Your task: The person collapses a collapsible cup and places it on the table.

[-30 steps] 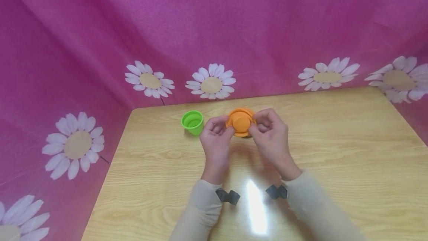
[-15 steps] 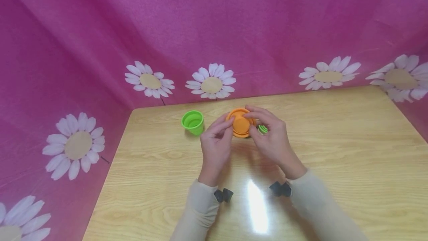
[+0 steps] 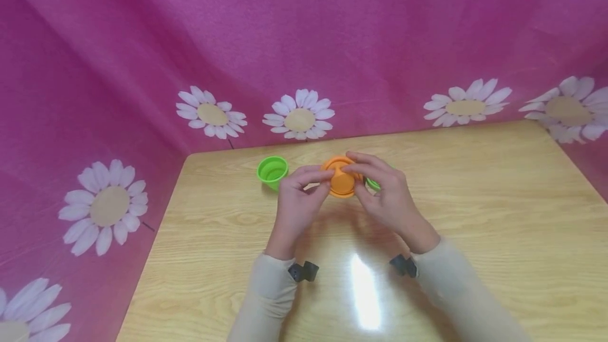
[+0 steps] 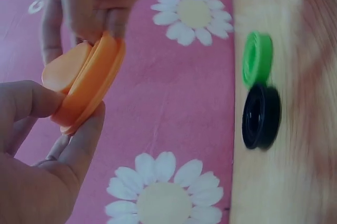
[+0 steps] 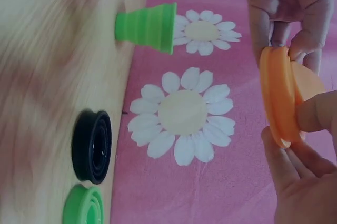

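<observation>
An orange collapsible cup (image 3: pixel 343 181), partly folded with its round base bulging toward me, is held up between both hands. My left hand (image 3: pixel 300 197) pinches its left side between thumb and fingers. On the opposite side, my right hand (image 3: pixel 387 194) grips the rim, with fingers over the folded wall and the thumb below. From the side, the left wrist view shows the orange cup (image 4: pixel 87 79) with its base sticking out of the flattened rings. A green collapsible cup (image 3: pixel 273 172), stretched to full height, stands upright left of my left hand.
On the wooden table (image 3: pixel 214 257) behind the hands lie a flattened black cup (image 5: pixel 92 146) and a flattened green cup (image 4: pixel 257 59). The black one is hidden in the head view. A pink flowered cloth (image 3: pixel 370 41) hangs along the table's back and left edges.
My right fingers have shifted from the orange cup's side onto its folded wall. My left fingers have moved inward over it too. The flattened green cup has come into sight beside my right hand.
</observation>
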`<control>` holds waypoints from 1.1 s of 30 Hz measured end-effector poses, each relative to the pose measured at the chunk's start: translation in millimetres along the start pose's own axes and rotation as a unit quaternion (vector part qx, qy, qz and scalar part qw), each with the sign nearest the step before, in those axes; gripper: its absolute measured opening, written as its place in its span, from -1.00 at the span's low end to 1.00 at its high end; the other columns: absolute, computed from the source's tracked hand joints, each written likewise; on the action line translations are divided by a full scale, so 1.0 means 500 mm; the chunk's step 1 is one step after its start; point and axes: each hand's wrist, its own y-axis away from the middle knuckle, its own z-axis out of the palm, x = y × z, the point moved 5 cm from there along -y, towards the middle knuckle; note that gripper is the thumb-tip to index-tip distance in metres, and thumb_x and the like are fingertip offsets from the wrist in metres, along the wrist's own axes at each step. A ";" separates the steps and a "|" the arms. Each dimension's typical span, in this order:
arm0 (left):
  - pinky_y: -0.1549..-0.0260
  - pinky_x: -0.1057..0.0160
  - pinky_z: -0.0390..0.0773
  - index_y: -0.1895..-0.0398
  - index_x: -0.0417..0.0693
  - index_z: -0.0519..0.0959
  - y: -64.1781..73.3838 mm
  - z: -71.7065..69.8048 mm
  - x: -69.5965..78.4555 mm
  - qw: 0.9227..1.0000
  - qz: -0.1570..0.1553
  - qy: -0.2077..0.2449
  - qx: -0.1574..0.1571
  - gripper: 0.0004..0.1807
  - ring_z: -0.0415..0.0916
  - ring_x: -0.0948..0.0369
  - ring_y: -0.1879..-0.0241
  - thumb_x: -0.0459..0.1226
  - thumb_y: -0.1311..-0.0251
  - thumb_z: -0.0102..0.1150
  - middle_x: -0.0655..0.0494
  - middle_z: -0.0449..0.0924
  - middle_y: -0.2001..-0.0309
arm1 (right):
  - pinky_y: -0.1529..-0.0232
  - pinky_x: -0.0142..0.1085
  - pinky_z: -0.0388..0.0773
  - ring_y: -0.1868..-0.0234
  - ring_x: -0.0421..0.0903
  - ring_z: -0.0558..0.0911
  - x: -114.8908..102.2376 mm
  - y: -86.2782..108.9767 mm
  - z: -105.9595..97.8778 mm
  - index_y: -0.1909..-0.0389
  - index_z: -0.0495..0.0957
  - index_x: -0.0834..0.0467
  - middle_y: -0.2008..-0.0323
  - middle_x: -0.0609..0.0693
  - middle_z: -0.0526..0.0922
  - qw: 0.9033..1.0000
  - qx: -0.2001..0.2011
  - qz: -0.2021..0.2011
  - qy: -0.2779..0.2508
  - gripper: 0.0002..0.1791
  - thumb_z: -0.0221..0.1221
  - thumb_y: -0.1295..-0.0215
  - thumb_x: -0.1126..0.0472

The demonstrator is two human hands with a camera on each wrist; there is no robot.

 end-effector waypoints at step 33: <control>0.11 0.11 0.71 -0.03 -0.33 0.64 0.001 -0.008 -0.031 0.966 -0.147 0.202 0.067 -0.68 0.72 0.07 0.16 -0.43 -0.22 0.36 -0.18 0.72 0.12 | 0.09 -0.14 0.70 0.12 0.06 0.74 0.027 -0.005 -0.038 -0.09 0.56 0.48 -0.03 0.21 0.69 0.942 0.048 0.170 -0.286 -0.46 0.30 -0.01 0.73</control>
